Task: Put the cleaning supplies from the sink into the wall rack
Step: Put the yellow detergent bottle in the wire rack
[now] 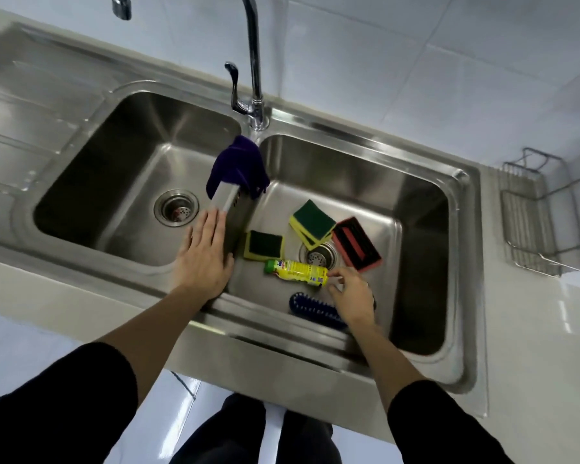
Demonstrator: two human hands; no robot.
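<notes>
First pickup: right hand (350,291), fingers loosely curled, touches the bottle (297,271) by the drain (318,254); left hand (205,256) rests flat. Next: close grip, lift.

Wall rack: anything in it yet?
No, the wire wall rack holds nothing visible; the sponges, yellow bottle and blue brush all lie in the right basin.

My sink (349,155) is brushed stainless steel with a dull sheen; the tap (255,61) is mirror-bright chrome. The purple cloth (240,165) looks soft and matt, the sponges (312,222) coarse on top, the yellow bottle (298,271) glossy plastic — the rack (529,212) shiny wire, wall tiles (416,45) glazed.
</notes>
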